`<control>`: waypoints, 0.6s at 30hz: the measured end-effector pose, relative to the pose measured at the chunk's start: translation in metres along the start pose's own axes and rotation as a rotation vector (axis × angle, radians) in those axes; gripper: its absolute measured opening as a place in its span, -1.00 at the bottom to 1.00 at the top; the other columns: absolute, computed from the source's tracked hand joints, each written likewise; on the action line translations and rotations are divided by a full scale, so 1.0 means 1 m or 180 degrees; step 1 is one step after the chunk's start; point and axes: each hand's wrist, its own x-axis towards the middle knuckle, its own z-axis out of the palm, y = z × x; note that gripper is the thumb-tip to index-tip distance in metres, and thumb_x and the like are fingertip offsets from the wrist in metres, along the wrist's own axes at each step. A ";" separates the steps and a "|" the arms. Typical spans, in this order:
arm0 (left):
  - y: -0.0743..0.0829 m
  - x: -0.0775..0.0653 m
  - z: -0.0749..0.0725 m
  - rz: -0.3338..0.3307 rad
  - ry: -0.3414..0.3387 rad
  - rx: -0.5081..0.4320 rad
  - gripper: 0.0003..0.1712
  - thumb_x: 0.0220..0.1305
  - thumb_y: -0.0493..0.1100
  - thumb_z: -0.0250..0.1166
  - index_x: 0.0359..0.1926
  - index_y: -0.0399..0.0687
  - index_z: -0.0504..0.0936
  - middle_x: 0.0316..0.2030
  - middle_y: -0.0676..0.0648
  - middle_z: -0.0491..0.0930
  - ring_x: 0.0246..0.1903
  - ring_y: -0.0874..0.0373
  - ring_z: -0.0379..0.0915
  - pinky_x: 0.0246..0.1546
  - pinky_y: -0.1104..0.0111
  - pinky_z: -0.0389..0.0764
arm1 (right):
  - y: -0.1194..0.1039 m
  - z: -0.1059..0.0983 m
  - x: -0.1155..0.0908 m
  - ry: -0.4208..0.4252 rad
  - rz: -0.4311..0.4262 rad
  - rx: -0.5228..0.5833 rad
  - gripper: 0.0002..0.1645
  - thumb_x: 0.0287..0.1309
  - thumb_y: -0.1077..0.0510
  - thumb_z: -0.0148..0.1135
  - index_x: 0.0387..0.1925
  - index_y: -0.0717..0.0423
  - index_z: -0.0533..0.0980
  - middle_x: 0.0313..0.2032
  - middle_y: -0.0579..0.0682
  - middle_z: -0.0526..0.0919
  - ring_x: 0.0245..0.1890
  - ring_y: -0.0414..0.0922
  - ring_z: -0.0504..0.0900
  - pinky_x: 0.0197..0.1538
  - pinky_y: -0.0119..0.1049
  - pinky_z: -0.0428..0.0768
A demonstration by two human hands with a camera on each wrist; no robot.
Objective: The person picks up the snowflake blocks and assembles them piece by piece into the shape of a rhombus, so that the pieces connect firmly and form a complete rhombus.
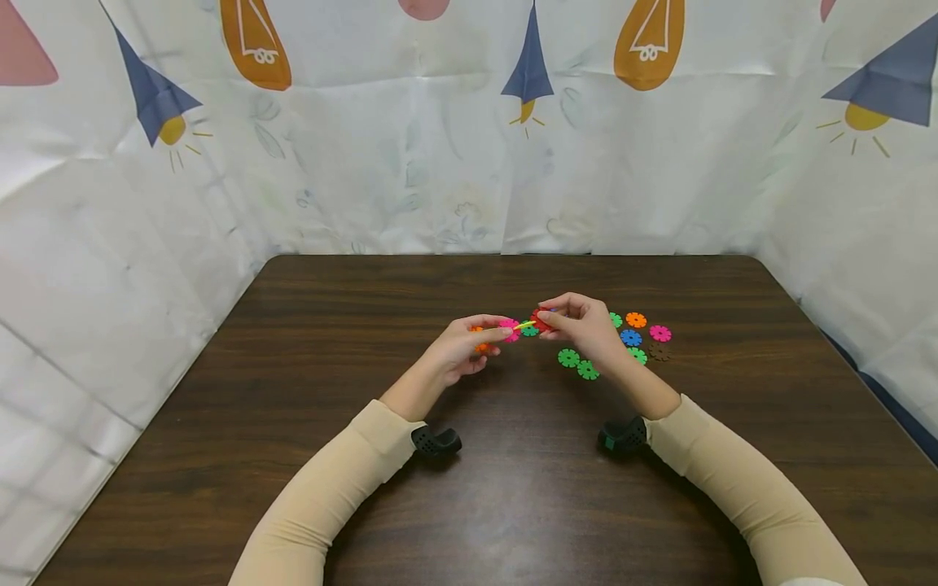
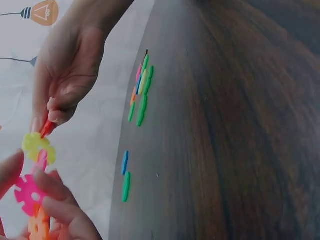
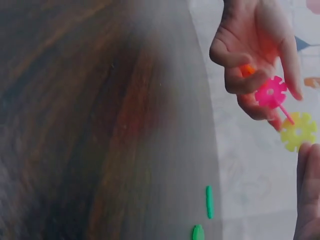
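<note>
L hand grips notched pink/orange discs, R hand pinches red disc; yellow disc btwn.

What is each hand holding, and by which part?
Left hand holds the disc chain by its pink and orange end; right hand pinches the red disc by the side away from the yellow disc.

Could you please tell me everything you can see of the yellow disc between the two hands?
The yellow disc is thin, flat and flower-like, with notches round its rim and a small hole in the middle; it looks like plastic. It is held up off the table between the left hand and the right hand, and shows almost edge-on in the head view. A pink piece meets it on one side, a red piece on another; the right hand seems to touch its edge.
</note>
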 end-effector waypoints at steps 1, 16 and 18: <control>0.000 0.000 0.001 0.0003 0.0068 0.0025 -0.66 0.36 -0.16 0.41 0.10 -0.15 0.66 -0.36 -0.02 0.58 -0.49 0.24 0.46 -0.55 0.51 0.42 | 0.000 0.001 -0.001 0.0013 -0.0034 -0.0002 -0.66 0.37 0.34 0.28 0.07 0.53 0.54 -0.27 0.03 0.72 -0.35 0.03 0.78 -0.10 -0.06 0.70; -0.003 0.000 0.010 0.0003 0.0224 -0.0375 -0.83 0.30 -0.21 0.46 -0.17 -0.22 0.71 -0.52 0.03 0.61 -0.52 0.29 0.46 -0.54 0.55 0.43 | -0.001 0.011 -0.006 0.0175 -0.0018 0.0181 -0.67 0.37 0.38 0.25 0.04 0.61 0.53 -0.32 0.03 0.68 -0.45 -0.15 0.77 -0.22 -0.28 0.72; -0.003 0.001 0.010 -0.0002 0.0199 -0.0362 -0.83 0.30 -0.21 0.46 -0.17 -0.22 0.70 -0.51 0.03 0.61 -0.52 0.29 0.46 -0.54 0.55 0.44 | -0.002 0.011 -0.006 0.0162 -0.0004 0.0239 -0.69 0.37 0.39 0.24 0.04 0.60 0.53 -0.31 0.03 0.68 -0.46 -0.15 0.76 -0.23 -0.29 0.72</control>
